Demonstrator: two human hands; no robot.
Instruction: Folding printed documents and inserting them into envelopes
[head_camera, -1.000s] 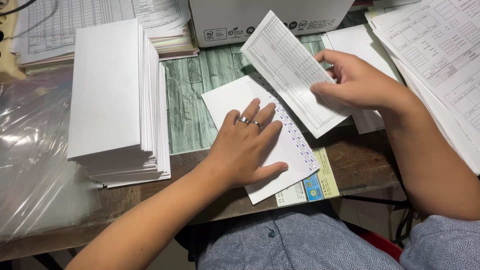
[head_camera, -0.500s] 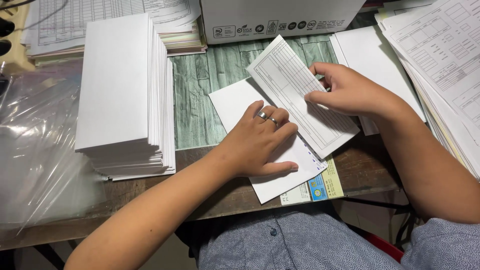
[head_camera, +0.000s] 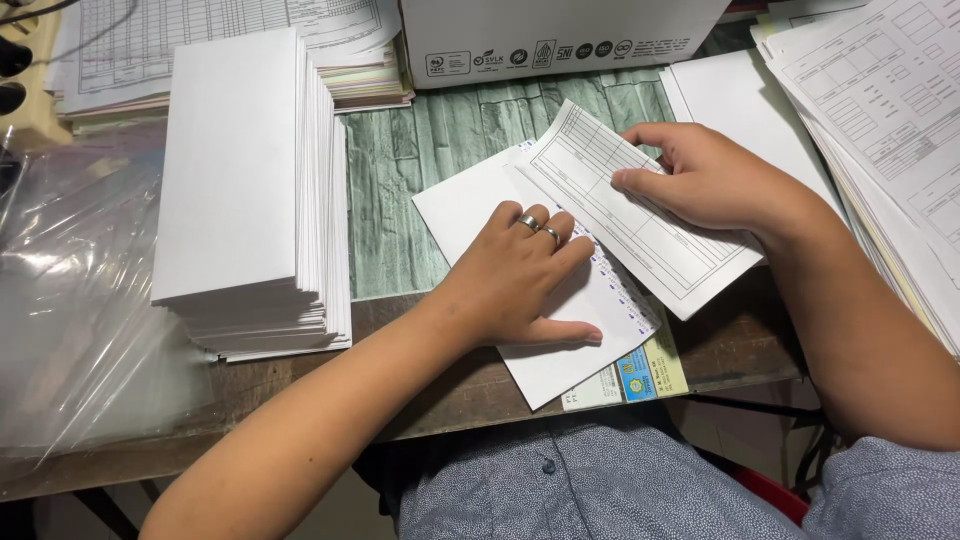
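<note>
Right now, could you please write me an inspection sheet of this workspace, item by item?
Surface: wooden table with a green stone-pattern mat.
Job's things: white envelope flat on the mat; printed form lying partly over it.
Clutter: stack of envelopes at left; paper piles at right; clear plastic sheet; white box behind.
Hands: left hand pressed flat on the envelope, two rings; right hand holds the form.
Cables: thin dark cable at top left corner.
Surroundings: more printed sheets behind the stack.
</note>
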